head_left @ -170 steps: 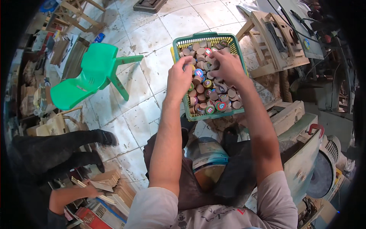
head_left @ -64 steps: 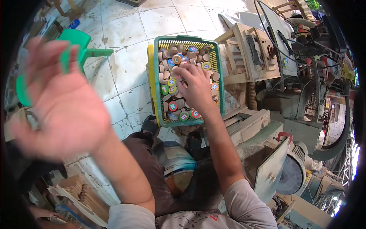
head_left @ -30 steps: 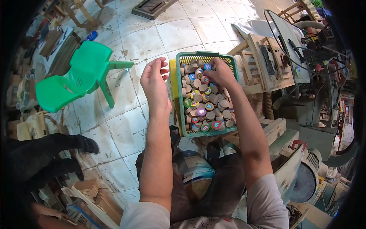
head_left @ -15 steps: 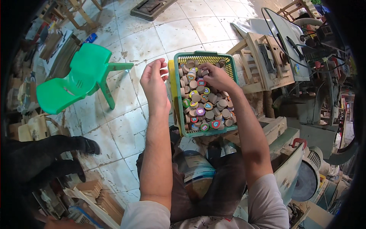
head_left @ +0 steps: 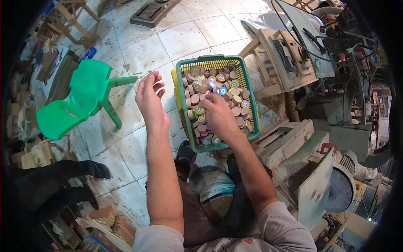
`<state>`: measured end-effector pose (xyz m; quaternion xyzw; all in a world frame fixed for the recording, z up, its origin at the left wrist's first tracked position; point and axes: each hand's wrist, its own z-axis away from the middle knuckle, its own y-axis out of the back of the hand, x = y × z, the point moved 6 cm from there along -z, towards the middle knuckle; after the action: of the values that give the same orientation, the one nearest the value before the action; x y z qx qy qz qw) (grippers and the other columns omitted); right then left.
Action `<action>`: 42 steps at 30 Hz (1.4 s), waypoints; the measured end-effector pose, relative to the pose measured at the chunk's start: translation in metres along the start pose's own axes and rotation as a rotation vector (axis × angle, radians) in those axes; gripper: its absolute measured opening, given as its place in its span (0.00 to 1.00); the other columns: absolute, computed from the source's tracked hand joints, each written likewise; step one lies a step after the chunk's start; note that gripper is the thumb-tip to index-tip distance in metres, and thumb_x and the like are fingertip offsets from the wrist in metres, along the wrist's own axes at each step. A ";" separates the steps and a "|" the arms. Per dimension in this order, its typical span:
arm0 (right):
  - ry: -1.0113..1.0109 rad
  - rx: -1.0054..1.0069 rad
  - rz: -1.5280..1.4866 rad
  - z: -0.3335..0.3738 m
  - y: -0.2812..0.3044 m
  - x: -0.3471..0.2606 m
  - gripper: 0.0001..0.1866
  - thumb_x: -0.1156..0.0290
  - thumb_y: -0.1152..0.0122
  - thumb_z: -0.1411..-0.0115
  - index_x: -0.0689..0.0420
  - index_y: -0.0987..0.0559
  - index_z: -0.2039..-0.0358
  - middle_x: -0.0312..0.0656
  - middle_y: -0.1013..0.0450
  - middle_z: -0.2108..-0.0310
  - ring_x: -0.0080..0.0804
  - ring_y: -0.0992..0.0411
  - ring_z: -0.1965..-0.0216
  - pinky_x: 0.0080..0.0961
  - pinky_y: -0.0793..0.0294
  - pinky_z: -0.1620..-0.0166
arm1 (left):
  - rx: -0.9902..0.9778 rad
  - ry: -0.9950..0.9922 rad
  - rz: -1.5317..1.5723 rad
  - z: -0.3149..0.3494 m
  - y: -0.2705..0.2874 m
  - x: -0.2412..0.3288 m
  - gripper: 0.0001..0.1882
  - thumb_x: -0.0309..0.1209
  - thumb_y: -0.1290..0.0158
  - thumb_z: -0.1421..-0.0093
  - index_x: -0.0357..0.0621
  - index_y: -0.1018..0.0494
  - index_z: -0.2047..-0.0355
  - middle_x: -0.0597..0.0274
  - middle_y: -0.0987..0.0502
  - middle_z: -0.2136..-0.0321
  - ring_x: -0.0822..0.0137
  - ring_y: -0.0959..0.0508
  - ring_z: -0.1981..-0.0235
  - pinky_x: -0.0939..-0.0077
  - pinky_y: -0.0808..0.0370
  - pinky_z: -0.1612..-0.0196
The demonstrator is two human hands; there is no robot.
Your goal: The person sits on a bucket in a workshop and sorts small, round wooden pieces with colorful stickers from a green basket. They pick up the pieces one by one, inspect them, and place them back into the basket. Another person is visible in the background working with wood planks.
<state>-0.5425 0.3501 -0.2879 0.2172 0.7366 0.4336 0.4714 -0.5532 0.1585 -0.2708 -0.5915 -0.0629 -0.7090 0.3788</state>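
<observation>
A green plastic basket [head_left: 191, 145] with yellow mesh inside stands in front of me, full of small round wooden discs [head_left: 194, 99]. Many discs show plain brown wood. Others carry colourful printed faces, such as a blue one [head_left: 223, 90]. My right hand [head_left: 220, 117] reaches into the basket, its fingers bent down and drawn together on the discs. What lies under the fingertips is hidden. To the left of the basket my left hand [head_left: 152, 101] hangs in the air, holding nothing, its fingers loosely curved and apart.
A green plastic chair [head_left: 84, 94] stands on the tiled floor [head_left: 145, 52] at left. Wooden frames [head_left: 285, 63] and a machine with a grey round disc [head_left: 339, 191] are at right. Between my legs is a round container [head_left: 212, 187]. Stacked wood pieces [head_left: 107, 224] lie lower left.
My right hand has moved from the basket's far part toward its near middle, and discs there are rearranged. My left hand stays raised beside the basket. The whole view has shifted slightly.
</observation>
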 end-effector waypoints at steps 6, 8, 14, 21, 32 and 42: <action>-0.109 -0.031 -0.052 0.024 0.015 -0.015 0.14 0.81 0.49 0.49 0.59 0.23 0.61 0.51 0.31 0.51 0.49 0.34 0.47 0.40 0.32 0.47 | -0.004 0.009 0.003 0.000 0.000 -0.003 0.13 0.37 0.51 0.37 0.43 0.26 0.58 0.68 0.27 0.65 0.74 0.31 0.63 0.77 0.35 0.58; -0.111 -0.037 -0.081 0.029 0.021 -0.018 0.13 0.81 0.48 0.48 0.59 0.22 0.62 0.50 0.30 0.52 0.48 0.34 0.48 0.39 0.32 0.47 | -0.007 0.010 0.005 -0.001 0.001 -0.003 0.13 0.37 0.51 0.37 0.43 0.26 0.58 0.68 0.27 0.64 0.74 0.31 0.63 0.77 0.35 0.58; -0.149 -0.021 -0.296 0.033 0.054 -0.006 0.08 0.80 0.44 0.47 0.60 0.21 0.66 0.50 0.28 0.53 0.49 0.31 0.49 0.37 0.31 0.47 | 0.010 0.011 0.016 -0.001 0.004 -0.001 0.13 0.37 0.51 0.37 0.43 0.26 0.58 0.67 0.27 0.65 0.74 0.31 0.64 0.77 0.35 0.58; -0.341 0.087 -0.006 0.010 0.071 0.070 0.16 0.67 0.40 0.43 0.62 0.25 0.56 0.54 0.29 0.52 0.51 0.30 0.52 0.39 0.31 0.48 | 0.005 0.014 0.026 0.000 0.002 0.001 0.13 0.37 0.50 0.37 0.42 0.26 0.58 0.67 0.27 0.65 0.74 0.30 0.64 0.77 0.34 0.58; -0.309 0.073 0.260 -0.003 0.032 0.079 0.28 0.54 0.38 0.45 0.61 0.30 0.51 0.57 0.29 0.60 0.52 0.30 0.57 0.43 0.29 0.55 | 0.015 0.019 0.029 0.002 0.001 0.002 0.13 0.37 0.50 0.38 0.41 0.27 0.59 0.66 0.27 0.65 0.73 0.30 0.64 0.76 0.34 0.59; -0.314 0.195 0.251 -0.003 0.018 0.076 0.24 0.54 0.37 0.45 0.55 0.26 0.53 0.50 0.28 0.59 0.52 0.33 0.55 0.44 0.30 0.55 | 0.045 0.007 0.050 0.001 0.002 0.004 0.10 0.36 0.52 0.37 0.44 0.24 0.64 0.69 0.25 0.68 0.77 0.30 0.67 0.79 0.34 0.63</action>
<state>-0.5813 0.4138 -0.3106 0.4167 0.6599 0.3764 0.4992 -0.5509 0.1559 -0.2672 -0.5819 -0.0629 -0.6997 0.4096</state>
